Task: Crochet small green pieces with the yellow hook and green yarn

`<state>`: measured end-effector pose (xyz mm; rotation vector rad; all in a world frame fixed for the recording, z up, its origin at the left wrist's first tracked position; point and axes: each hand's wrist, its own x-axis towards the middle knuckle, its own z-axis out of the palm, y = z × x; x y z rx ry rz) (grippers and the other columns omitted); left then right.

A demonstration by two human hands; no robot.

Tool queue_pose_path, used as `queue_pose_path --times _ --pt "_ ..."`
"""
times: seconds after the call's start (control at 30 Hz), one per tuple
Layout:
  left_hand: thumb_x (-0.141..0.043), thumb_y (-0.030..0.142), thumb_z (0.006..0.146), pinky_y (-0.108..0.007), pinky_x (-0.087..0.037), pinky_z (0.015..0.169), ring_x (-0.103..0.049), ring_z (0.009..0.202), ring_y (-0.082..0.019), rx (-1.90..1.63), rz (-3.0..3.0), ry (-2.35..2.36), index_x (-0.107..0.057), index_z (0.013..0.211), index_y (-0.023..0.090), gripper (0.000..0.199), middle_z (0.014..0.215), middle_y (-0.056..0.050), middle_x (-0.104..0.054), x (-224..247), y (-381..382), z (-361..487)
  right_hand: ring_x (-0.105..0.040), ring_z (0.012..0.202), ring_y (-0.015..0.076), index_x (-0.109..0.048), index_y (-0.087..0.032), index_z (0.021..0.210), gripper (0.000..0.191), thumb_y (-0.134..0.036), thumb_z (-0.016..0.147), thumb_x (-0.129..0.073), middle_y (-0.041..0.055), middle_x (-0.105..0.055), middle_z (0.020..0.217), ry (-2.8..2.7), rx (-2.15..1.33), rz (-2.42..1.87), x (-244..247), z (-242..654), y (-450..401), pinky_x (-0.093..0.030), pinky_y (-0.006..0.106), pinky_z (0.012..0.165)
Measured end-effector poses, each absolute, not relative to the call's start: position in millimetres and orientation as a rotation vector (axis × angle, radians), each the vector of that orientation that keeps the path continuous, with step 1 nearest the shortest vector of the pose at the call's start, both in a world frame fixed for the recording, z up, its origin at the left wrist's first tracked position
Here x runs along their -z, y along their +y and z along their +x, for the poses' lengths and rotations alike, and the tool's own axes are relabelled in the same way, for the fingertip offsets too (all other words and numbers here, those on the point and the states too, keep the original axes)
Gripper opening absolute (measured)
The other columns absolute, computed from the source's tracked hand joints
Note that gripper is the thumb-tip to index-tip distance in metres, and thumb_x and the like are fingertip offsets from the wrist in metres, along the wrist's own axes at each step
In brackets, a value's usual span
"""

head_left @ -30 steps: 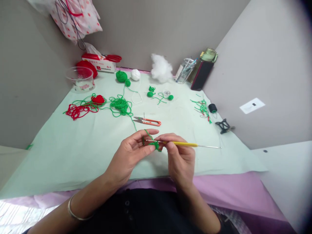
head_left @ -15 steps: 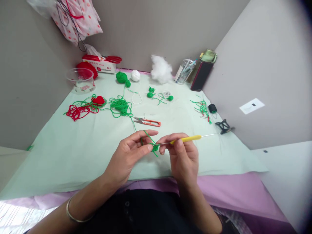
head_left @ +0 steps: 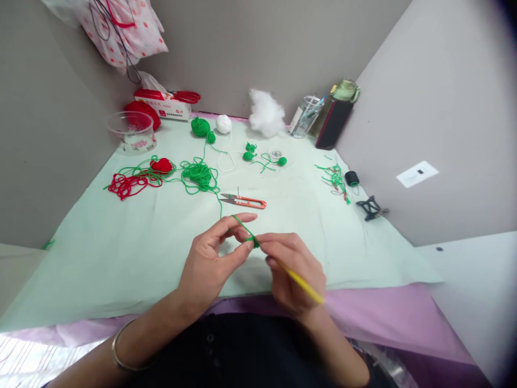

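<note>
Between thumb and fingers, my left hand [head_left: 212,258] pinches a small piece of green crochet work [head_left: 255,243]. Green yarn runs from the piece up over its raised index finger. My right hand [head_left: 297,272] grips a crochet hook with a yellow handle [head_left: 302,284], the handle slanting down to the right. Its tip meets the green piece, where my fingers partly hide it. Just beyond my hands lie orange thread snips [head_left: 244,201]. Farther left is a loose heap of green yarn [head_left: 199,177], with a strand trailing toward my left hand.
Red yarn [head_left: 128,186] lies at the left near a clear plastic tub [head_left: 137,141]. Along the back stand a tissue box [head_left: 173,109], white stuffing [head_left: 266,114], a pen cup [head_left: 306,119] and a phone [head_left: 334,125]. Green scraps [head_left: 335,178] and a black thread spool [head_left: 352,179] are at the right.
My right hand has turned, swinging the hook's yellow handle from nearly level to pointing down and right. The left hand keeps its pinch on the green piece, nearly in place.
</note>
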<state>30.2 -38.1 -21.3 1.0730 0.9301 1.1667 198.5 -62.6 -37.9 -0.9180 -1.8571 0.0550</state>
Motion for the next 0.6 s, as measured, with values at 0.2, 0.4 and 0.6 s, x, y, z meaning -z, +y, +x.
queue_pose_path --times 0.2,0.4,0.6 --pt "-0.090 0.029 0.080 -0.024 -0.052 0.085 -0.063 0.085 -0.013 -0.901 0.554 0.680 -0.084 0.120 0.023 0.040 0.087 -0.001 -0.069 18.5 -31.0 31.8 -0.074 0.096 0.0214 -0.074 -0.028 0.127 0.033 -0.011 0.102 -0.058 0.0085 -0.076 0.110 -1.691 -0.086 -0.951 43.0 194.9 -64.0 -0.065 0.036 0.077" --pt "-0.092 0.026 0.077 -0.022 -0.049 0.085 -0.060 0.084 -0.012 -1.003 0.686 0.733 -0.086 0.113 0.025 0.036 0.082 0.001 -0.066 14.4 -30.9 31.5 -0.070 0.080 0.0169 -0.079 -0.026 0.108 0.023 -0.019 0.106 -0.057 0.0045 -0.076 0.096 -1.364 -0.590 -0.848 27.3 191.8 -57.0 -0.060 0.033 0.070" --pt "-0.093 0.023 0.079 -0.023 -0.049 0.084 -0.061 0.086 -0.012 -1.081 0.764 0.755 -0.084 0.117 0.029 0.040 0.087 0.002 -0.069 15.9 -35.2 36.7 -0.073 0.086 0.0178 -0.079 -0.028 0.116 0.027 -0.014 0.103 -0.060 0.0051 -0.076 0.099 -1.496 -0.413 -0.942 34.4 186.8 -57.2 -0.063 0.032 0.071"
